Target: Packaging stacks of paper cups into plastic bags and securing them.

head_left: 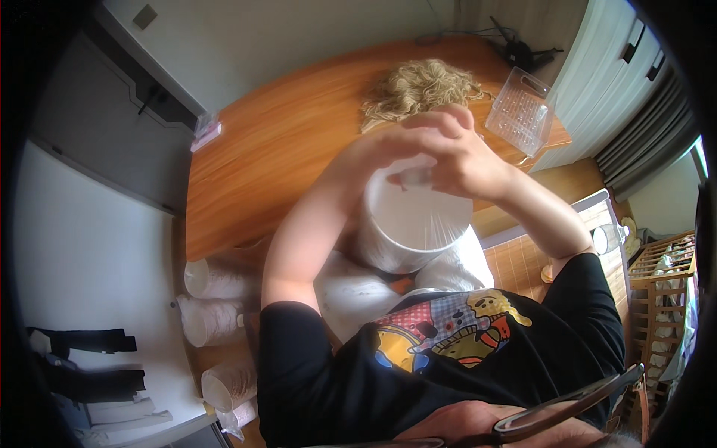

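Both hands up at the white tub [379, 233], which sits at the person's lap between the legs in white trousers [478, 267], just off the near edge of the table [261, 160]. Clear film [437, 224] looks to be drawn over it, wrinkles running toward the rim.

Left hand [403, 139] reaches over the tub's far side; right hand [476, 166] comes in from the right, fingers curled inward. They overlap in this view, neither spread wide. Can't tell if they touch or how firmly either one grips. A small pale piece [415, 178] shows under the fingers (blurred, could be tape or a bit of the film), and which hand has it, if either, I can't tell.

Step in hand, my read: two-handed work on the film or on that piece, at the top of the tub. Any next move there calls for keeping the tub steady between the legs, film taut, fingertips not snagging it.

Curly blond strands [422, 88] lie on the table beyond the hands, clear plastic basket [520, 112] to their right. Both untouched. More wrapped tubs [213, 319] at left, below the table edge.
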`<state>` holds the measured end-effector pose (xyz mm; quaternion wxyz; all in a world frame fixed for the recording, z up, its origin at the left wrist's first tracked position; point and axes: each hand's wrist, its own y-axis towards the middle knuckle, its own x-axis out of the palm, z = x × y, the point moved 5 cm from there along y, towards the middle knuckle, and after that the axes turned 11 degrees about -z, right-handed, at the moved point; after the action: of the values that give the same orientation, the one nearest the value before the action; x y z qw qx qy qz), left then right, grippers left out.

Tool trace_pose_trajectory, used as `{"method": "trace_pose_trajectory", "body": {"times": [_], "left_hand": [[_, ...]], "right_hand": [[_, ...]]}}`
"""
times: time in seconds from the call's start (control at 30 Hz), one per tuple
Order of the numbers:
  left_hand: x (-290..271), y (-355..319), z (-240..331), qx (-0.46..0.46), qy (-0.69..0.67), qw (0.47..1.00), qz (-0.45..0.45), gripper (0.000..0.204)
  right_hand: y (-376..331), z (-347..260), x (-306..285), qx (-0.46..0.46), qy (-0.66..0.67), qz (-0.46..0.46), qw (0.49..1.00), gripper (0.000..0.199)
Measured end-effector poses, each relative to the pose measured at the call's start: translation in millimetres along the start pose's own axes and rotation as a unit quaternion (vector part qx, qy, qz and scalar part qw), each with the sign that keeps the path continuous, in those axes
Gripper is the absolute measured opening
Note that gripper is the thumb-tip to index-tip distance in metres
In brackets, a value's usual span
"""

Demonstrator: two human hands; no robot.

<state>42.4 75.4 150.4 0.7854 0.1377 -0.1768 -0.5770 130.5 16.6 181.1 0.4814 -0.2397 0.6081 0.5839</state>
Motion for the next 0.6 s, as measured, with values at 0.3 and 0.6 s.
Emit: {"method": "trace_pose_trajectory", "body": {"times": [0.3, 0.6], "left_hand": [[-25.8, -43.6, -13.8, -0.284, 0.287, 0.912, 0.076, 0.038], [-33.5, -75.4, -27.6, -0.179, 0.276, 0.926, 0.184, 0.037]], "right_hand": [[-22.0, 0.8, 19.0, 0.199, -0.001, 0.125, 0.972, 0.028], [-14.9, 1.9, 32.8, 0.119, 0.110, 0.115, 0.980, 0.039]]}}
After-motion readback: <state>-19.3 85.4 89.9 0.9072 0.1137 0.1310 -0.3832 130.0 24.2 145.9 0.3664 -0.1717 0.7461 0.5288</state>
